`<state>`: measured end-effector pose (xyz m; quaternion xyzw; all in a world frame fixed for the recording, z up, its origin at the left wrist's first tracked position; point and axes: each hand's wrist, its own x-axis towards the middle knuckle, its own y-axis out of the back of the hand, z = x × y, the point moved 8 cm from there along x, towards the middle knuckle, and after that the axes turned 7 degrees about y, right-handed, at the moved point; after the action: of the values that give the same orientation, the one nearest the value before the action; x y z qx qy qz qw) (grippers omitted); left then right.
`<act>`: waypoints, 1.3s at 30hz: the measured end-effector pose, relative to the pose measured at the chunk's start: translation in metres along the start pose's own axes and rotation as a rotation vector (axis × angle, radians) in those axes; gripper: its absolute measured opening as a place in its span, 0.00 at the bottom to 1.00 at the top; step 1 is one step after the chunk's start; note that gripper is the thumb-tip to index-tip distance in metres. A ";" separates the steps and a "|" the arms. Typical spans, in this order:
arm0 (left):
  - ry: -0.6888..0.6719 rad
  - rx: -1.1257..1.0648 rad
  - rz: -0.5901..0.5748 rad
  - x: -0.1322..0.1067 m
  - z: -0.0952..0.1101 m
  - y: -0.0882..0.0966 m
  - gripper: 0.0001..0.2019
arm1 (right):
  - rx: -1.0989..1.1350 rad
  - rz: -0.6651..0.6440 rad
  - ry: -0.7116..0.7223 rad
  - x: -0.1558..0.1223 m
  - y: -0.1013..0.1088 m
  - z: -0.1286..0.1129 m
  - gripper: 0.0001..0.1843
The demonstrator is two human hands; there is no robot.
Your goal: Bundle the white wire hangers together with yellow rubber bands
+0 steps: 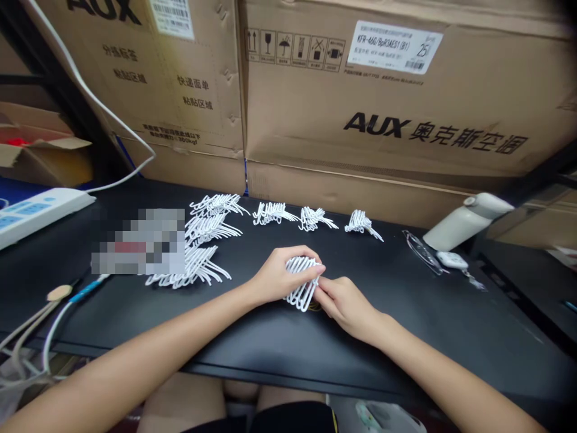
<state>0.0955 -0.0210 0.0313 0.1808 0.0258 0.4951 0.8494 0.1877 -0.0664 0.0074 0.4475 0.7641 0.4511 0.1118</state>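
Note:
A bundle of white wire hooks (301, 293) lies side by side in my left hand (280, 275), whose thumb and fingers wrap over the top of it. My right hand (346, 305) has its fingers closed at the right edge of the same bundle; its fingertips are partly hidden behind the hooks. Thin yellowish loops (315, 307), perhaps rubber bands, show beneath the bundle beside the right fingers. Farther back on the black table (252, 337), more white hooks rest in separate groups, among them a left group (198, 267) and a right group (360, 222).
Large cardboard boxes (306, 120) stand along the back. To the right are a pale bottle (464, 222) lying tilted, glasses (421, 252) and a small white case (452, 260). A white power strip (42, 213) and cables (54, 325) occupy the left, near a blurred-out object (139, 243).

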 end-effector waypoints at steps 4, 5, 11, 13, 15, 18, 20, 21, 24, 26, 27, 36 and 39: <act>0.001 -0.004 -0.005 0.000 -0.002 -0.001 0.14 | -0.059 -0.006 -0.026 0.000 0.000 0.002 0.18; 0.001 0.000 -0.009 0.000 -0.002 -0.001 0.15 | -0.066 -0.010 -0.032 -0.001 -0.001 0.003 0.19; 0.019 -0.016 -0.022 0.003 -0.004 -0.002 0.14 | 0.033 0.024 -0.021 0.000 0.004 -0.002 0.20; 0.035 -0.054 0.004 0.005 -0.006 0.000 0.12 | 0.087 0.066 -0.021 0.002 0.011 -0.005 0.20; 0.072 -0.129 0.047 0.008 -0.010 0.004 0.12 | 0.121 0.118 -0.047 0.003 0.019 -0.005 0.18; 0.191 -0.287 0.134 0.011 -0.022 0.012 0.12 | 0.175 0.183 -0.109 0.003 0.026 0.000 0.13; 0.273 -0.380 0.184 0.011 -0.030 0.016 0.14 | 0.233 0.217 -0.137 0.001 0.025 0.005 0.13; 0.303 -0.417 0.198 0.011 -0.033 0.016 0.14 | 0.257 0.239 -0.146 0.001 0.024 0.007 0.15; 0.344 -0.482 0.211 0.011 -0.038 0.016 0.15 | 0.286 0.322 -0.159 -0.003 0.021 0.012 0.23; 0.347 -0.493 0.207 0.011 -0.039 0.015 0.15 | 0.284 0.385 -0.147 -0.004 0.022 0.012 0.24; 0.344 -0.493 0.200 0.011 -0.038 0.014 0.15 | 0.286 0.405 -0.132 -0.005 0.023 0.011 0.24; 0.255 -0.366 0.163 0.009 -0.030 0.011 0.14 | 0.266 0.377 -0.097 -0.004 0.019 0.006 0.15; 0.249 -0.360 0.157 0.009 -0.028 0.010 0.15 | 0.255 0.391 -0.102 -0.004 0.020 0.006 0.14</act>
<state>0.0856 -0.0012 0.0097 -0.0345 0.0275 0.5747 0.8172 0.2054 -0.0624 0.0186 0.6196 0.7071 0.3408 0.0032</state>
